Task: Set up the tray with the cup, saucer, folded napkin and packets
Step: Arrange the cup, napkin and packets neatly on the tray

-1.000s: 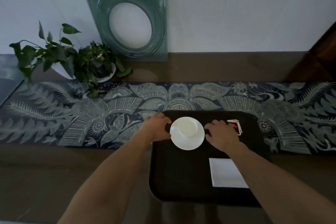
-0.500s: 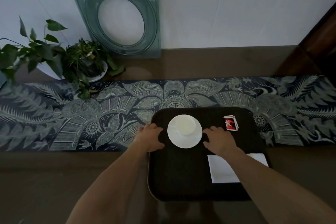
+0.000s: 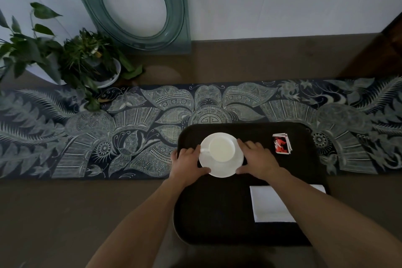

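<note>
Both hands closed in since 0.5 s ago: left hand [image 3: 188, 164] and right hand [image 3: 256, 159] now grip saucer [image 3: 224, 167] rim, cup [image 3: 221, 149] on it, far-left on tray [image 3: 217, 213]. Risk: uneven lift tips cup; right forearm drags napkin [image 3: 269, 204]. Packets [image 3: 282, 143] far-right.

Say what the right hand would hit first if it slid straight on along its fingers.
The right hand points up and left, its fingertips already at the saucer rim. Going on, it would likely meet the cup next.
</note>
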Demonstrator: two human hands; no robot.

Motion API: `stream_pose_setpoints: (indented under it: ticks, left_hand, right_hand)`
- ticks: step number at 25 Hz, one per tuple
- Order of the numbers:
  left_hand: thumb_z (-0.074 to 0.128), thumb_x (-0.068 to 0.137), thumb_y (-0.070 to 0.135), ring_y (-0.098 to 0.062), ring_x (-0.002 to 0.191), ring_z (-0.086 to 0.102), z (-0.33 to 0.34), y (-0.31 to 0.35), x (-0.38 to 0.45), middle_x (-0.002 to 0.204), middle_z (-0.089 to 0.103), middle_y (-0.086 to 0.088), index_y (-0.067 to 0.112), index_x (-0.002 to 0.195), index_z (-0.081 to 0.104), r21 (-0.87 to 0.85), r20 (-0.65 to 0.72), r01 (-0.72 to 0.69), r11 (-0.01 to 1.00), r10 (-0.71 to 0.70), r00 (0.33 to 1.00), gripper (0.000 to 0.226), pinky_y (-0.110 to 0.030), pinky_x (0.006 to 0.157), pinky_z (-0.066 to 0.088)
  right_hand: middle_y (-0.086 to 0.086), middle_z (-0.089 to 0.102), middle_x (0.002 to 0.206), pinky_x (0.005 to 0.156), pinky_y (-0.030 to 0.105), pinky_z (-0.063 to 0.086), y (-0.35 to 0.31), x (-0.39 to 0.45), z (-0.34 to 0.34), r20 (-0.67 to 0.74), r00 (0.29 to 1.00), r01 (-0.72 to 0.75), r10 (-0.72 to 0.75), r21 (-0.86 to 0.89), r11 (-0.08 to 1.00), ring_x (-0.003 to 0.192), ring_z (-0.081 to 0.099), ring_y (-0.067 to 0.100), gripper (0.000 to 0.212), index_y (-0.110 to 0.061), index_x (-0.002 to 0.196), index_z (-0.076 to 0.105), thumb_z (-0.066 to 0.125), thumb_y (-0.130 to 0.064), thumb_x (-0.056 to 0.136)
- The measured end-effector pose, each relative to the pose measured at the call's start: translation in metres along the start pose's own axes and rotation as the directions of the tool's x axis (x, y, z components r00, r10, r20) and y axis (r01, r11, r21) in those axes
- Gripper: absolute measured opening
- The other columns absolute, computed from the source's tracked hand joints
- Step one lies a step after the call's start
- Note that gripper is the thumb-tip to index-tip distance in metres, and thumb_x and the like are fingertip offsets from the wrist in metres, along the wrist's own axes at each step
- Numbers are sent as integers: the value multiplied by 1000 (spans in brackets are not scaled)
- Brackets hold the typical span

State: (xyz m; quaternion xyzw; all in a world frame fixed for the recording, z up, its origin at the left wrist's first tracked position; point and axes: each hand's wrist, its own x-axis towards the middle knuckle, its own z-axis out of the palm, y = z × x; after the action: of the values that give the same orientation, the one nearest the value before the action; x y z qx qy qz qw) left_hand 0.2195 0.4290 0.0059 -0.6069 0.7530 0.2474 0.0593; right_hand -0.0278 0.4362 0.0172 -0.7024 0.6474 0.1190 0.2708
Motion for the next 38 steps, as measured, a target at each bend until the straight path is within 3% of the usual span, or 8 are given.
stream_pose_setpoints:
  ticks: [6,11,17,22,25,29,33,38]
  left_hand:
    - [64,79,57,-21,127,36,1,-6,11,126,51,4,30,151,24,-34,24,-15,999,16,1000,87,-49,113,9]
    - [67,79,50,-24,130,32,-20,-12,45,125,50,6,41,150,21,34,159,-86,996,80,984,84,-57,113,5]
    - [70,79,43,-24,130,31,-40,-16,71,114,51,10,50,146,24,83,248,-169,982,144,958,81,-58,111,7]
    - [66,69,63,-26,132,30,-29,-13,35,133,47,6,46,149,13,-23,75,-35,999,37,997,97,-54,108,19]
    - [63,68,69,-25,126,38,-2,-2,-4,133,46,2,37,151,6,-91,-70,50,995,-56,996,106,-50,107,26]
    - [57,77,68,-24,120,44,27,15,-25,129,49,-2,28,152,1,-163,-11,138,977,-141,990,103,-45,102,32]
    - [60,81,61,-26,121,41,32,16,-21,130,47,-4,26,153,0,-180,31,163,970,-160,987,100,-46,102,31]
    - [69,79,44,-30,126,34,12,0,0,132,41,-6,38,152,-1,-236,155,141,961,-106,982,102,-53,107,28]
  right_hand:
    - [5,47,139,102,43,39,6,1,7,-80,997,22,-20,26,999,127,41,24,109,-21,151,21,74,-63,66]
    - [5,56,127,97,38,42,-9,-15,30,-198,977,-92,80,-56,994,118,49,23,107,-14,145,33,58,-81,67]
    - [1,65,112,88,37,43,-20,-35,56,-307,946,-154,101,-151,977,107,55,21,82,-17,137,48,42,-77,81]
    - [-1,54,130,96,36,45,4,-21,26,-302,950,-30,83,174,984,119,49,18,65,-31,143,39,53,-60,87]
    - [1,42,143,99,40,44,12,7,-4,-158,987,42,0,265,963,129,42,21,81,-38,151,21,68,-43,85]
    - [1,51,131,88,38,42,11,46,-28,14,989,143,-146,125,982,122,45,21,75,-46,149,22,64,-28,90]
    - [1,57,117,78,33,39,7,57,-29,31,983,180,-180,18,984,111,48,21,65,-43,148,30,59,-24,93]
    - [-4,59,108,78,34,46,12,34,-14,-36,995,95,-92,111,989,104,49,17,67,-37,149,30,62,-32,91]
